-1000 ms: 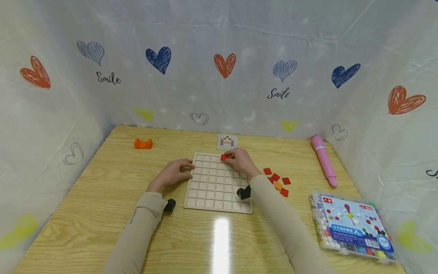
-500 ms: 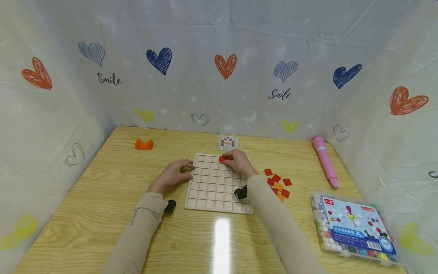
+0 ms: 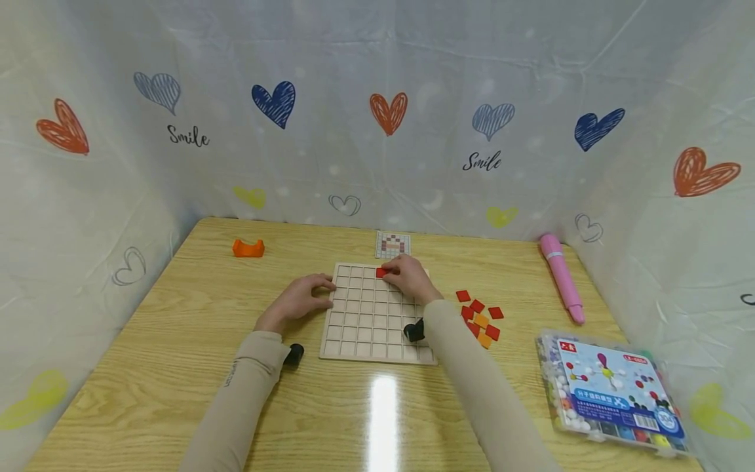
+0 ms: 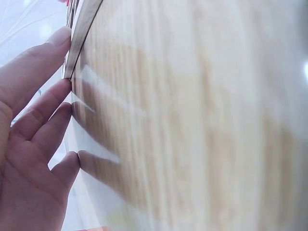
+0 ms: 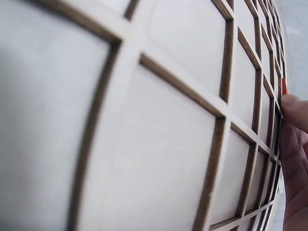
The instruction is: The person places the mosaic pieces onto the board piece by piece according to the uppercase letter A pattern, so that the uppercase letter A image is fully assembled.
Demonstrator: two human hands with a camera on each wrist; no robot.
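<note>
A pale wooden grid board lies on the table, its square cells bounded by raised ridges. At the middle of its far row is a red square tile. My right hand reaches across the board and pinches this tile at its right side. In the right wrist view, the thumb and a finger meet at the red tile, which shows only as a sliver. My left hand lies at the board's left edge with fingers spread. The left wrist view shows the left thumb against the board's side and fingertips on the table.
Loose red and orange tiles lie right of the board. A small pattern card sits behind it. An orange bracket-shaped piece is at the back left. A pink pen-shaped object and a clear box of coloured beads stand at the right.
My right hand has shifted slightly left with the red tile, which now sits lower and squarer in the far row. The left hand has stayed at the board's edge.
</note>
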